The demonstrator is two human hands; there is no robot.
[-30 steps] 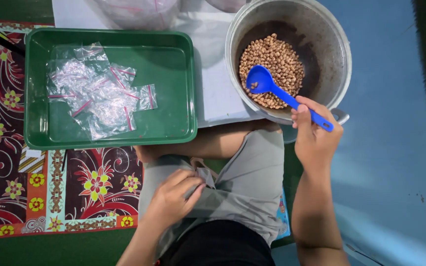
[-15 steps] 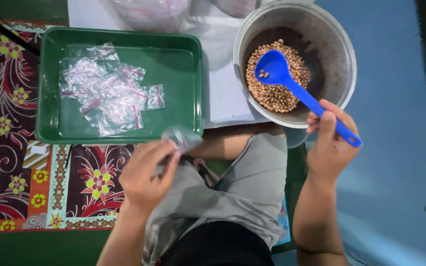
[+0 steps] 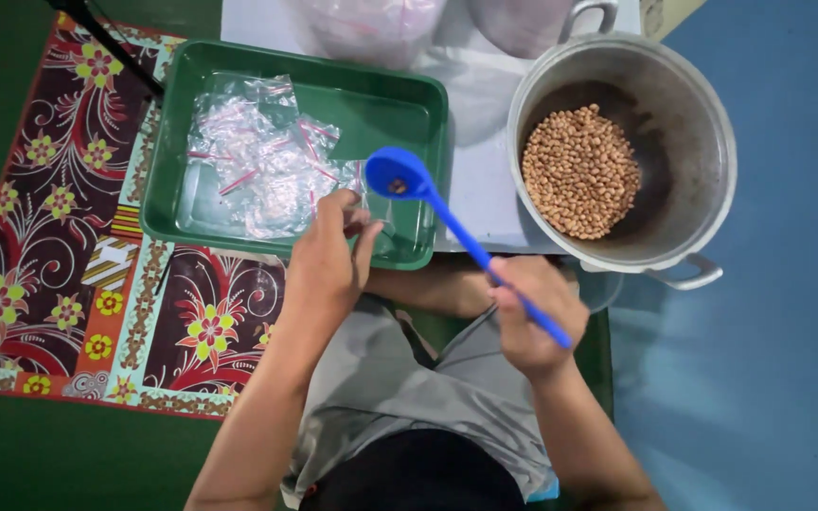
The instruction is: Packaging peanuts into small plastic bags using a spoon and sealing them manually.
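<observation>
Gripping the blue ladle (image 3: 447,213) by the lower end of its long handle, the right hand (image 3: 534,317) is curled in a fist around the plastic, with the handle running up and to the left so that the round bowl hangs over the near right corner of the green tray (image 3: 409,104). A few brown nuts lie in the bowl of the ladle. The left hand (image 3: 328,260) sits just below and to the left of that bowl, at the tray's near rim, its fingers pinching a small clear plastic bag (image 3: 371,203) whose mouth stands right beside the ladle; how wide the bag is held apart cannot be told. Inside the tray lies a loose heap of clear bags with red strips (image 3: 257,161), spread across its left and middle parts. To the right, well apart from both hands, stands a large metal pot (image 3: 712,142) with side handles, holding a mound of brown peanuts (image 3: 579,170) against its dark bottom. Tray and pot rest partly on a white sheet (image 3: 480,189), and a dark red floral mat (image 3: 68,274) lies to the left, under the tray's left edge. The person sits with grey-clad knees below the tray, on a floor that is green at the left and blue at the right.
</observation>
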